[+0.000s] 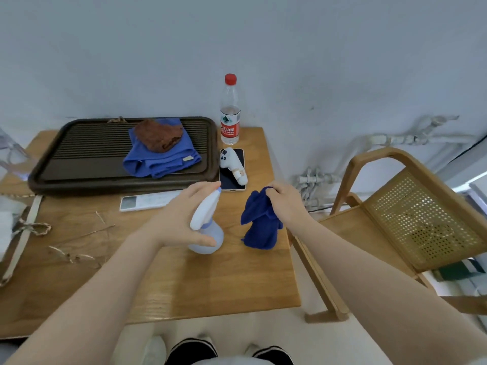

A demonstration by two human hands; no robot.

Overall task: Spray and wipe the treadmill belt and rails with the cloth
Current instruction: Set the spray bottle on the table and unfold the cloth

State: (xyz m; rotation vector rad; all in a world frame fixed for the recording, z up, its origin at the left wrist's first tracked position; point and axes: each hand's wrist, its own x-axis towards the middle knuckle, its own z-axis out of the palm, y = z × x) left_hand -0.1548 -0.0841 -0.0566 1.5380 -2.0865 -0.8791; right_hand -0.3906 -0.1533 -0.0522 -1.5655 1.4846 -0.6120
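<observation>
A pale blue spray bottle with a white trigger head stands on the wooden table. My left hand grips it around the neck, thumb low on the body. Just to its right, my right hand pinches the top of a dark blue cloth, which hangs down with its lower end touching the table. No treadmill is in view.
A dark tray at the back holds a lighter blue cloth and a brown cloth. Behind the hands lie a white remote, a phone and a water bottle. A cane chair stands right.
</observation>
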